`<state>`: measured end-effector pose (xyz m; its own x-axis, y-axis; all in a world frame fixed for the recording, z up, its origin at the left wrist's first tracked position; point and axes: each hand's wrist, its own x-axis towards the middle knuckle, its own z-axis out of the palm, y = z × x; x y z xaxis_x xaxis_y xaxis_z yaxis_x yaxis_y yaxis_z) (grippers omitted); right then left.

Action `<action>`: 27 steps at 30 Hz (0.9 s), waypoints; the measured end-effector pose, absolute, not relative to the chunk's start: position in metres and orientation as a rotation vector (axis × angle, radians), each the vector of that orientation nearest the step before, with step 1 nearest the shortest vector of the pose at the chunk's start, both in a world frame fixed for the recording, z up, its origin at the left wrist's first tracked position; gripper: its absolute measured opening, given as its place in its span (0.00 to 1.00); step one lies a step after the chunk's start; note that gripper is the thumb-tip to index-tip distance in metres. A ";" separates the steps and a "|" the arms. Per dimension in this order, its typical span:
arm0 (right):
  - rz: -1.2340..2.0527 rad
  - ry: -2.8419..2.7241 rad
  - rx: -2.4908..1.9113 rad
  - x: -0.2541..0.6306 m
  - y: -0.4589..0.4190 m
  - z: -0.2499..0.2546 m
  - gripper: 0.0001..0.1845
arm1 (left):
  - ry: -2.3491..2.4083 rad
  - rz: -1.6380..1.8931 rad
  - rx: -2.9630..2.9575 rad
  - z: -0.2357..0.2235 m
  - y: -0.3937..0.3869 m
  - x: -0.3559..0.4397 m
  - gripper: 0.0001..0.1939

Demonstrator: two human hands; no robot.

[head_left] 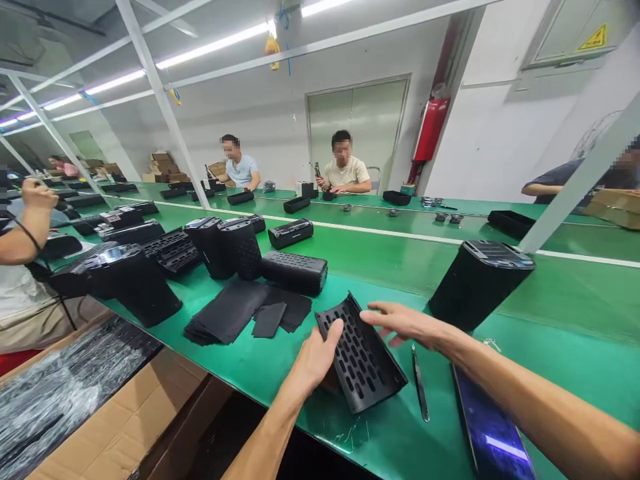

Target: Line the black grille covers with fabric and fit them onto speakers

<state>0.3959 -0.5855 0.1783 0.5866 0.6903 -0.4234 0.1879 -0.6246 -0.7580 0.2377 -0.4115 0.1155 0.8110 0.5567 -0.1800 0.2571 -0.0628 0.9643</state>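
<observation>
Perforated black plastic speaker grille (363,360), tilted on the near part of a green workbench (560,300) and grasped by the left hand (315,357), thumb along its left edge. Right hand (407,323) open, fingers extended just beside the grille, not gripping. Tweezers (421,383) lie to the right. The grille is likely light and stiff; the solid long edges appear the safest hold, not the thin slotted ribs.

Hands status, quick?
Left hand: closed, gripping the perforated black panel.
Right hand: open, fingers spread, holding nothing.
</observation>
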 end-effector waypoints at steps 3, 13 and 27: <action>1.087 -0.727 -2.001 0.386 -0.598 0.168 0.39 | 0.640 0.240 1.533 0.101 -0.421 0.234 0.34; 1.044 -0.894 -2.212 0.494 -0.528 0.213 0.19 | 0.572 0.271 1.097 0.119 -0.460 0.322 0.30; 0.641 -1.272 -2.538 0.528 -0.524 0.203 0.32 | 0.576 0.227 0.981 0.106 -0.446 0.293 0.31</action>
<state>0.5282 -0.5242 0.2031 0.5276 0.8025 -0.2787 0.7017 -0.5966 -0.3896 0.2932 -0.4463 0.1057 0.8287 0.4316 -0.3563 0.0730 0.5478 0.8334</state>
